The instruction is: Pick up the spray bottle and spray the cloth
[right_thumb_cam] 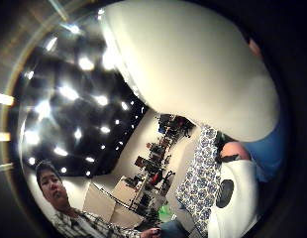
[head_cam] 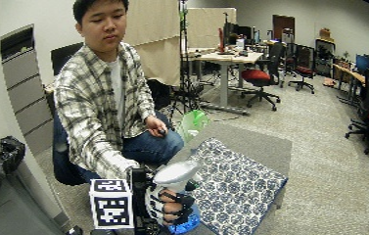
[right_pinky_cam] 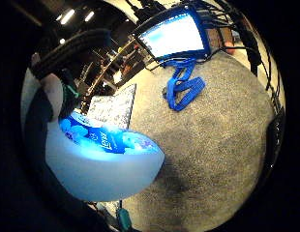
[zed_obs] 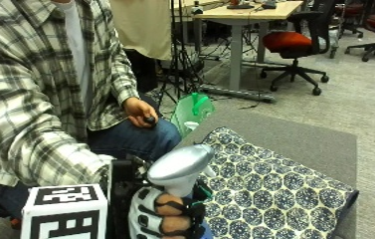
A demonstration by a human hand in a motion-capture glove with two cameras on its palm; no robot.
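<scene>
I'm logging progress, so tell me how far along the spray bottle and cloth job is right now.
The pickup looks done: the gloved right hand grips the spray bottle by its neck, held up at the near edge of the patterned cloth, which lies spread on the grey table. In hand is aiming the nozzle at the cloth. No spray or wet patch shows, so the spraying looks left to do.

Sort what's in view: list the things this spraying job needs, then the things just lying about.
Job:
spray bottle, gripped by the right hand
patterned cloth on the grey table

Lying about:
green bag
blue lanyard
office chair
desk
</scene>
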